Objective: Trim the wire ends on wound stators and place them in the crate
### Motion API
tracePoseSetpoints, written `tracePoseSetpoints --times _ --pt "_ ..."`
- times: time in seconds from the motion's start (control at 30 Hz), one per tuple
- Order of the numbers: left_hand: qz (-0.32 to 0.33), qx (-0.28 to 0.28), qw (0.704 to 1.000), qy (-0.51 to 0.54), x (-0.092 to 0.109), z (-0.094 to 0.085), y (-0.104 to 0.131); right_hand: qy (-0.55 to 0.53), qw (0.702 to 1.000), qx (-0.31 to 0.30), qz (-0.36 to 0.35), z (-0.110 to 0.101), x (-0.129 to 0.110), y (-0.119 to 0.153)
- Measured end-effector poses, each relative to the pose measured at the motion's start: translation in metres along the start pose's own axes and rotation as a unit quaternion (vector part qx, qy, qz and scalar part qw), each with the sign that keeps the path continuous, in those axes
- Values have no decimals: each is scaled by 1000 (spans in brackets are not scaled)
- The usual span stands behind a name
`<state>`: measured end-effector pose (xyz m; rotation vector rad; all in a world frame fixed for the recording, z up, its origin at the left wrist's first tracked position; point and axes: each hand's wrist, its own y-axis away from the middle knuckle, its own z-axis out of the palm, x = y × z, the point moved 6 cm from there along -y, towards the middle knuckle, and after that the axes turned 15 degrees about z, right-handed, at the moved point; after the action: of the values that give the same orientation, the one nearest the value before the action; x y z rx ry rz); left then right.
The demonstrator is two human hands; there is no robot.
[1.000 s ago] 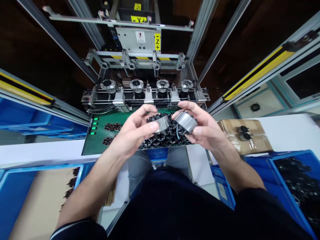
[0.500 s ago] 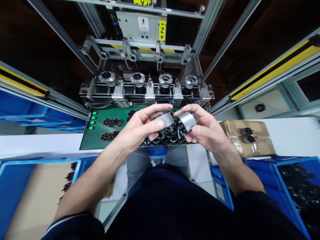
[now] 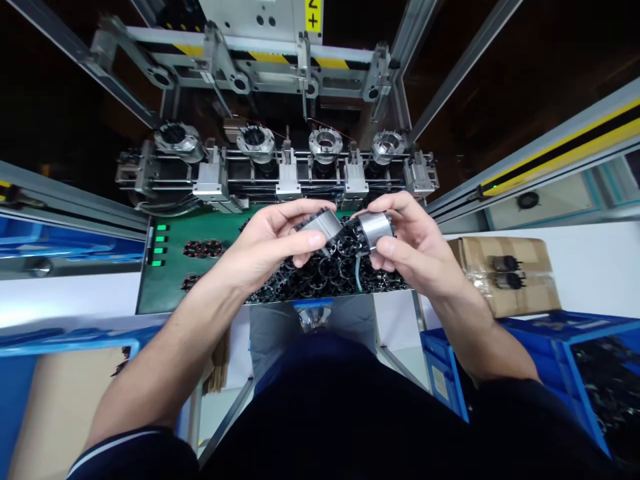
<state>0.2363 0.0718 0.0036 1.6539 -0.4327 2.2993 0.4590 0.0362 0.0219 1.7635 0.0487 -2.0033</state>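
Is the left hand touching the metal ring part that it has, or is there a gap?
Touching. The head view shows the left hand with thumb and fingers pressed on the sides of the left metal ring; no gap is visible.

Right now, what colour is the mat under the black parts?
Green mat, seen in the head view.
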Motion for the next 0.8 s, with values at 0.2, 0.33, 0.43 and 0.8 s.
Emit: tracePoseSetpoints --times 0.2,0.33,0.43,0.8 --pt "107 61 981 -147 7 -56 -45 79 995 64 -18 -24 -19 -32" --pt "155 59 925 -342 -1 -109 -93 221 954 173 -107 -73 -25 -89" --pt "154 47 886 -434 -25 -141 -121 334 905 236 -120 -112 -8 -140" --pt "143 -13 883 -446 -55 -159 -133 457 861 205 -85 -133 25 -186"
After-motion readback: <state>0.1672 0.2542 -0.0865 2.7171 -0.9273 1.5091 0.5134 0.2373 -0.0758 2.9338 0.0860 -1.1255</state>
